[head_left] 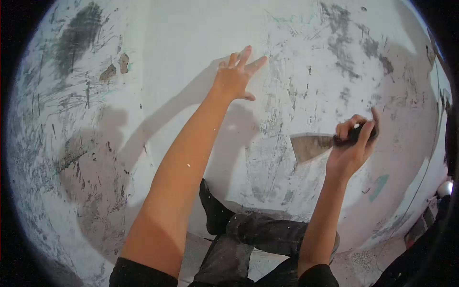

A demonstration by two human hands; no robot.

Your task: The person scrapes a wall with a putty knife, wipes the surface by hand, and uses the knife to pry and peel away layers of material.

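Observation:
My left hand (234, 79) reaches up over a smooth white stretch of the wall (181, 43), its fingers spread and holding nothing. In my right hand (351, 148) is a putty knife (311, 147), gripped by its black handle. The wide metal blade points left and lies close over the scuffed, grey-marked part of the wall. My right index finger sticks up past the handle. Shadows of my arm and head fall on the wall to the left.
Two chipped patches (108, 72) show at the upper left, near a dark grey smear (79, 40). My bent legs in dark trousers (270, 232) and a black shoe (213, 208) are below, against the wall's foot. A round white object (445, 188) sits at the right edge.

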